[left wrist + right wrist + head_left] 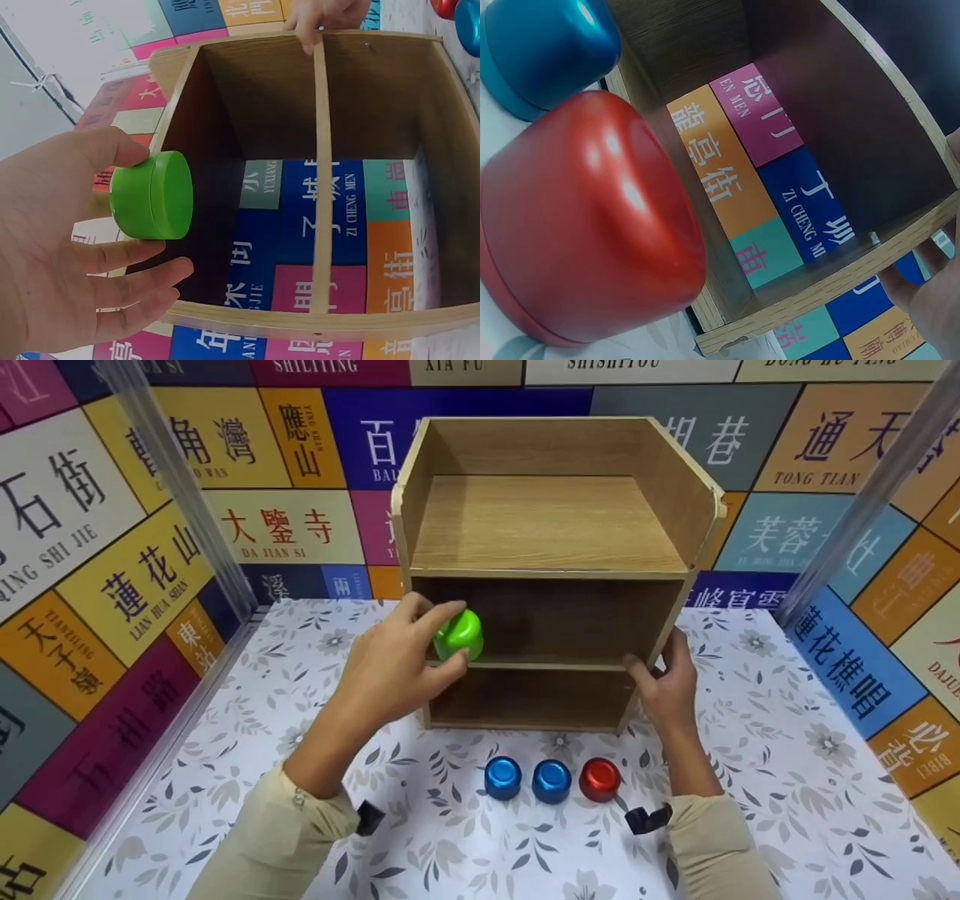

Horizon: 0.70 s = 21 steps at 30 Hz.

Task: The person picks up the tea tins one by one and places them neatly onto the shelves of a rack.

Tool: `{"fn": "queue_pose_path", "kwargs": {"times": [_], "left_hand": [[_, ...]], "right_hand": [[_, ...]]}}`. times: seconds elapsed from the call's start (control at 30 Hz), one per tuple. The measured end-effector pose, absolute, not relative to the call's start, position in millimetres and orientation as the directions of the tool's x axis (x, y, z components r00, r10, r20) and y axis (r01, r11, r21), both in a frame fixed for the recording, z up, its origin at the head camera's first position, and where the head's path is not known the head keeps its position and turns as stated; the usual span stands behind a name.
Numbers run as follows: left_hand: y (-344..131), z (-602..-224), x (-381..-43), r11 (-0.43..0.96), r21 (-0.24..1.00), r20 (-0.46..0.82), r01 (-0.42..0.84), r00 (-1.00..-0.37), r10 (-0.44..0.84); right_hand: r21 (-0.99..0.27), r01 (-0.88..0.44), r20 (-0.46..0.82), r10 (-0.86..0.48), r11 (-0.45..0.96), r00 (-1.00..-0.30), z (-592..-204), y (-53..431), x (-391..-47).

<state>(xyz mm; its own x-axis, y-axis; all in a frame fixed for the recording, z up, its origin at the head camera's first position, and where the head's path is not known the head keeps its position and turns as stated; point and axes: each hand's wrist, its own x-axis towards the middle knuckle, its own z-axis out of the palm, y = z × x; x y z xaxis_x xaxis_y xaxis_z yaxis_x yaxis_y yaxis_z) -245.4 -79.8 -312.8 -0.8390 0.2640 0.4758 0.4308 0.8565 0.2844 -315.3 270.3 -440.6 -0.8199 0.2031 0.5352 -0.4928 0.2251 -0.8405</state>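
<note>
My left hand (386, 660) pinches a small green lidded jar (460, 634) between thumb and fingers, at the left front of the middle compartment of a small wooden shelf (547, 525). In the left wrist view the green jar (154, 196) lies tilted on its side, its flat end towards the compartment. The lower fingers of the left hand (67, 240) are spread beside it. My right hand (670, 690) grips the shelf's right side panel, thumb on its front edge; its far fingers are partly hidden behind the panel.
Before the shelf stand two blue jars (502, 778) (552, 781) and a red jar (600, 779) in a row on a leaf-patterned tablecloth (750, 750). Panels with printed place names (285, 526) surround the table. The shelf's two lower compartments have no back.
</note>
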Motion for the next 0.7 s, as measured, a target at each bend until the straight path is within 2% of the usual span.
{"fn": "queue_pose_path", "kwargs": {"times": [0.7], "left_hand": [[-86,-277,-261,0.869,0.234,0.568,0.436,-0.787,0.242]], "right_hand": [[-0.821,-0.526,0.565,0.195,0.22,-0.802,-441,271,-317]]}}
